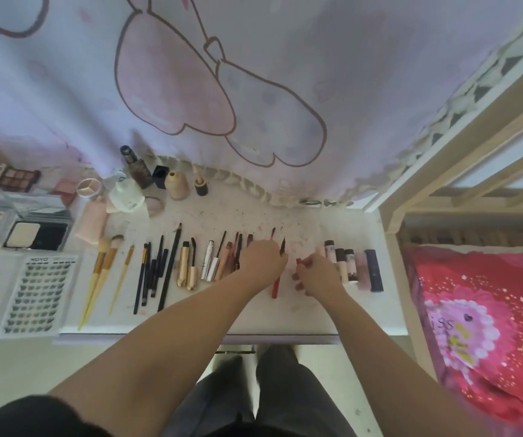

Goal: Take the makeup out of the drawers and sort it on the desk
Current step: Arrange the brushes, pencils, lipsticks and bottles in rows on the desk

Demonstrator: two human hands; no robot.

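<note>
- Lash tray (38,298) reads "XOYO"; tube labels are unreadable.
- Left hand (261,258) pinches a red pencil (276,283).
- Right hand (315,274) grips a small red piece (298,261), perhaps its cap, mostly hidden.

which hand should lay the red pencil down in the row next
Left. The left hand already grips the red pencil, right beside the pencils lined up on the desk. The right hand is busy pinching a small red cap.

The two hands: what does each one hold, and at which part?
Left hand grips a red pencil near its dark tip. Right hand pinches a small red cap.
</note>
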